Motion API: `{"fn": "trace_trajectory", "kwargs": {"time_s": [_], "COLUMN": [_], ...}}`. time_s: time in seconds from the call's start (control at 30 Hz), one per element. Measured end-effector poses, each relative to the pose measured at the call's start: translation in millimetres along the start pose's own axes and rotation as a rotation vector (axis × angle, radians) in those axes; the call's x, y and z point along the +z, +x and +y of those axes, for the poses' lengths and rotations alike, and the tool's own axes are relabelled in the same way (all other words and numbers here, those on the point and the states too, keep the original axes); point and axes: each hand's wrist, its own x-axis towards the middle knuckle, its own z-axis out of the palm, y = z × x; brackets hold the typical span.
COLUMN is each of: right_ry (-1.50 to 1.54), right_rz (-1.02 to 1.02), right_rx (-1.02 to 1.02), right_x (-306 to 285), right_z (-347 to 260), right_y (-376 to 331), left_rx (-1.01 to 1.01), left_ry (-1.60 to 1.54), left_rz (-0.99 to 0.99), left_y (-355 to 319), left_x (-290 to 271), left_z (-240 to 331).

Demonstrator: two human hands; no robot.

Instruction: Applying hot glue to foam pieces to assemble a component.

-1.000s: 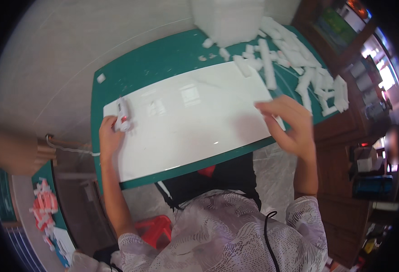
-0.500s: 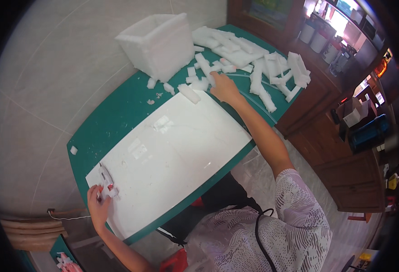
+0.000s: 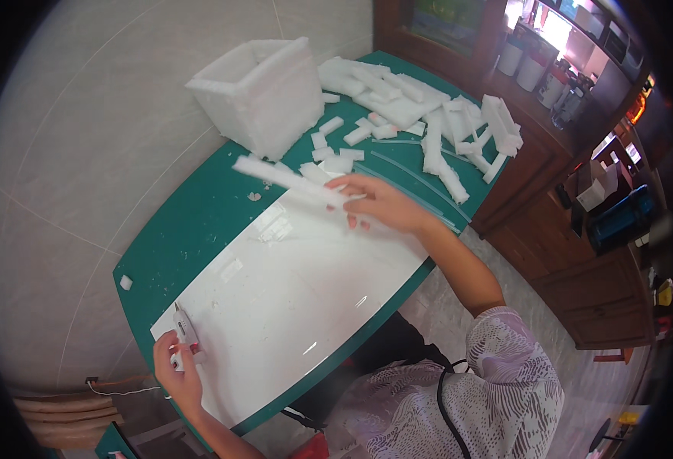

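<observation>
1. My right hand [image 3: 378, 203] pinches the strip [image 3: 281, 177] near one end.
2. The strip hangs over the far edge of the board [image 3: 298, 294]; it looks like foam, so probably light, stiffish, easily dented or snapped: best held gently, mid-length.
3. My left hand [image 3: 177, 369] closes round the handle of the gun [image 3: 184, 325].
4. Beyond, the box [image 3: 275, 115] stands on the table [image 3: 176, 237].

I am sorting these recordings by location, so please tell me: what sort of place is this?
Probably a home room used for craft work: a green table bears a glossy white board and cut white foam pieces, and dark wooden cabinets stand nearby.
</observation>
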Motion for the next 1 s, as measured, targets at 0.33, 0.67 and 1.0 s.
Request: {"fn": "trace_trajectory", "kwargs": {"time_s": [0.33, 0.67, 1.0], "right_ry": [-0.14, -0.871, -1.313], "right_rz": [-0.403, 0.618, 1.032], "right_rx": [-0.202, -0.36, -0.174], "right_x": [138.9, 17.8, -91.2], "right_z": [15.2, 37.0, 70.8], "right_y": [-52.5, -54.1, -42.3], "left_rx": [-0.146, 0.184, 0.045], "left_ry": [-0.812, 0.196, 0.308], "left_rz": [-0.356, -0.374, -0.286], "left_y": [-18.7, 1.3, -50.7], "left_x": [82.0, 64.3, 40.9], "left_z": [93.9, 90.7, 58.1]}}
